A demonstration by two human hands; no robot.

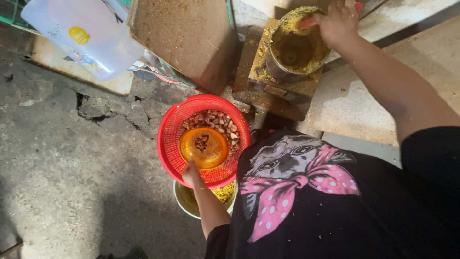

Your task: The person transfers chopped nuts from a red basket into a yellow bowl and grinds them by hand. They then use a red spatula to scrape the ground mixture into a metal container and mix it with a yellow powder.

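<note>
So from my feed, looking straight down: my left hand (pixel 191 173) is curled around the near edge of a small translucent orange plastic bowl (pixel 203 147), fingers pressed together on its rim; that bowl sits inside a round red plastic mesh basket (pixel 168 139) and has a few brownish chopped nut-like pieces (pixel 216 123) in it, with a bigger heap of the same stuff lying in the basket behind it; the basket rests on top of a pale bucket (pixel 184 201) with yellowish crumbly mash inside, only a sliver of which shows. My right hand (pixel 338 20) is up at the far side, over a round metal hopper (pixel 293 44) caked in yellow-green ground mash; the fingers are closed around a pink-red handle (pixel 306 22) of some tool that reaches into the hopper, though I can't tell what the tool end looks like. The hopper sits on a crusty wooden block (pixel 268 91) dusted with the same mash. Top left there's a big clear plastic jug (pixel 81 38) lying tilted, with a round yellow sticker and a small colourful picture label on its side; next to it a flat brown board (pixel 184 38) speckled with crumbs leans over. Cracked grey concrete floor (pixel 62 158) all around; black shirt with a pink polka-dot bow print (pixel 287 192) fills the bottom right.
</note>
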